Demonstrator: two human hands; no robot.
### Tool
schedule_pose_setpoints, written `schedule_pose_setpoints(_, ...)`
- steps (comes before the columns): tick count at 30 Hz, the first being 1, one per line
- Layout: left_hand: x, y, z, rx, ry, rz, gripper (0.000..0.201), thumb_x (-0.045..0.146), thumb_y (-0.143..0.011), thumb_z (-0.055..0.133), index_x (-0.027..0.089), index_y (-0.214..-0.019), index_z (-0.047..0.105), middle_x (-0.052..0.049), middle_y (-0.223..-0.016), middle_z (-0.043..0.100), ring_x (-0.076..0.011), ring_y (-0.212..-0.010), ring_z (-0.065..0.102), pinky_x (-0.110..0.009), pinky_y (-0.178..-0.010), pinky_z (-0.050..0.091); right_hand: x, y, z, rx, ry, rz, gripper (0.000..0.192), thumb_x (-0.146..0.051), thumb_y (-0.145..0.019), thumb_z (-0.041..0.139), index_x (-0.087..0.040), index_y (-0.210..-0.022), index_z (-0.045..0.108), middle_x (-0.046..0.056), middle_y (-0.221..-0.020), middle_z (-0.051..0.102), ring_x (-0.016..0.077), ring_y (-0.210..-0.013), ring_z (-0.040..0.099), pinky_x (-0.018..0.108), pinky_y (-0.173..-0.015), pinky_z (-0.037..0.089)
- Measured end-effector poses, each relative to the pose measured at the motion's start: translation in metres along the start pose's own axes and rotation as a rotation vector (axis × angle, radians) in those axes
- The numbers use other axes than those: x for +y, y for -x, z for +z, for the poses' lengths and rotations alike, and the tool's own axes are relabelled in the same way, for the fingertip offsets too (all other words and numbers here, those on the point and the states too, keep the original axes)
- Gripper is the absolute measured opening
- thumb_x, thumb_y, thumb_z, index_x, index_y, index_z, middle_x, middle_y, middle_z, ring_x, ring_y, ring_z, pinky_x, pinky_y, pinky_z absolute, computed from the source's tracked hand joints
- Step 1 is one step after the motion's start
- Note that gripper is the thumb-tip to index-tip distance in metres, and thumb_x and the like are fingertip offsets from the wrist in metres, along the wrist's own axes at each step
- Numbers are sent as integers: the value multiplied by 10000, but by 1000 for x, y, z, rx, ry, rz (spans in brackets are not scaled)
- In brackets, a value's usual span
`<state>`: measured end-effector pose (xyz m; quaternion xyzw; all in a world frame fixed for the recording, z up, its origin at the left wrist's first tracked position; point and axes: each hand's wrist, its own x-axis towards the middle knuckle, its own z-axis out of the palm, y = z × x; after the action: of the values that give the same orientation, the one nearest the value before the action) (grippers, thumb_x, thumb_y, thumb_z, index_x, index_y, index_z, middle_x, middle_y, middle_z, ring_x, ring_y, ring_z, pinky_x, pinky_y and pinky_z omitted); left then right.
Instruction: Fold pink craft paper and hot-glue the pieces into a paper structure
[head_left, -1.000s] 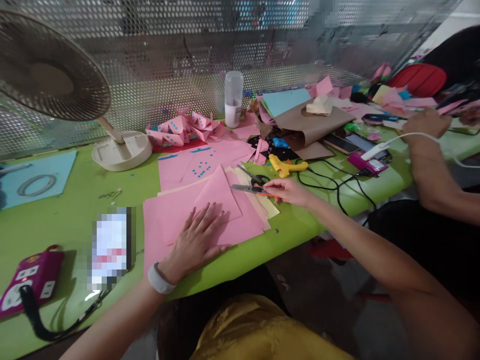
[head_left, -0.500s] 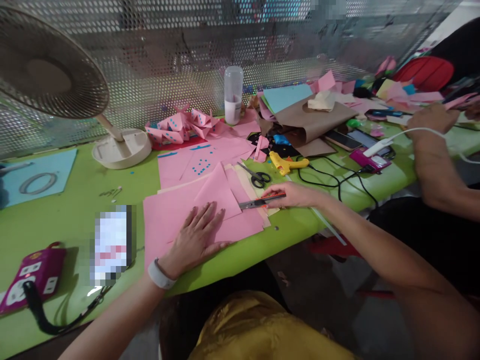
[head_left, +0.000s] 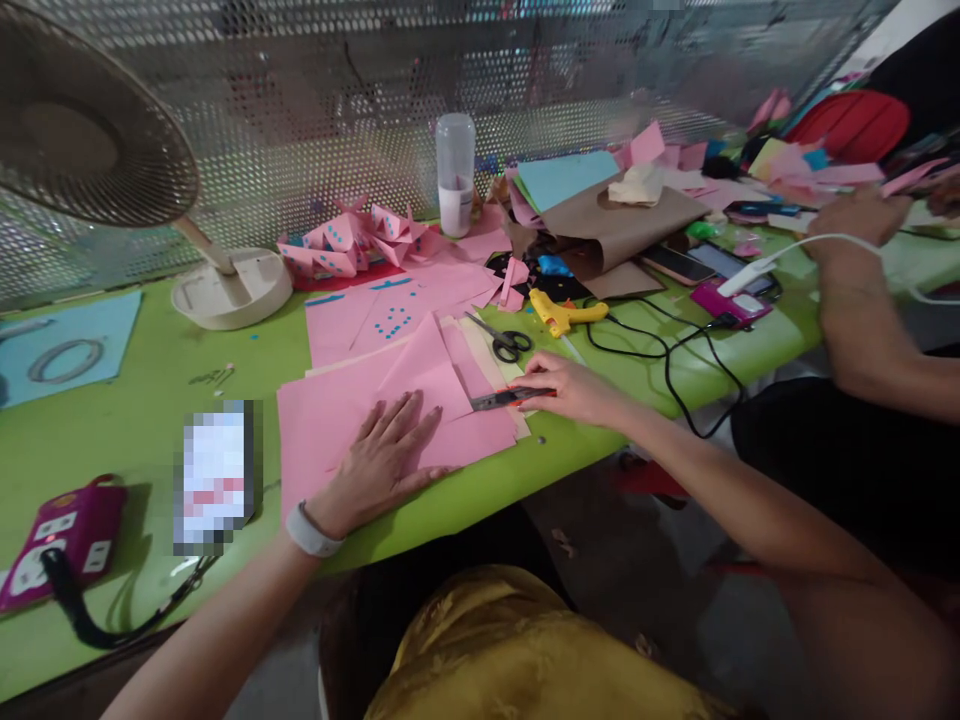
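Fingers [head_left: 405,415] of the left hand [head_left: 379,455] lie spread, gripping nothing, likely to steady the folded sheet [head_left: 424,362] on the near surface [head_left: 157,400], while the right hand [head_left: 574,390] grips a cutter [head_left: 493,400] at the sheet's right corner.

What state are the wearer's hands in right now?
Left hand: open, palm down on pink paper.
Right hand: closed, holding a utility knife.

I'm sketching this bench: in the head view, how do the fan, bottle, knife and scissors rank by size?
Fan
Bottle
Knife and scissors: too alike to rank; the knife is partly hidden.
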<state>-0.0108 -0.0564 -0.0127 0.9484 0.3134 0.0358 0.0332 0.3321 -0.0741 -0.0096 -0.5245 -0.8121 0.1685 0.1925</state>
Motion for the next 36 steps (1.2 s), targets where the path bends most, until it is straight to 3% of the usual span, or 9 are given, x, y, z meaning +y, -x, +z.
schedule_pose_setpoints(17, 1, 1, -4, -24, 7, 10, 782, 689, -906, 333, 272, -1549, 177, -76, -1620, 141, -281, -1488, 125, -498, -1206, 118, -8, 10, 7, 29, -13, -32, 343, -374, -880, 637, -296, -1210, 685, 68, -988, 595, 191, -872, 591, 329, -783, 500)
schedule_pose_setpoints(28, 17, -15, -10, -82, 61, -101, 768, 706, -910, 259, 307, -1552, 120, -29, -1628, 88, -265, -1494, 68, -507, -1203, 106, -15, 0, 6, 77, 54, 6, 345, -397, -879, 635, -288, -1202, 691, 75, -983, 589, 208, -881, 598, 342, -774, 510)
schedule_pose_setpoints(33, -21, -1, -20, 39, 25, -90, 590, 530, -997, 238, 346, -1545, 120, 16, -1626, 107, -222, -1494, 93, -468, -1216, 50, -10, 2, 8, 66, 66, -21, 358, -383, -886, 631, -278, -1225, 678, 82, -991, 587, 210, -892, 595, 347, -792, 504)
schedule_pose_setpoints(36, -49, 8, -16, -47, 63, -84, 530, 465, -1020, 188, 326, -1530, 227, 13, -1610, 191, -200, -1488, 133, -446, -1211, 95, -10, 2, 9, 68, 78, -24, 370, -397, -892, 618, -298, -1245, 662, 74, -992, 586, 211, -892, 598, 350, -795, 507)
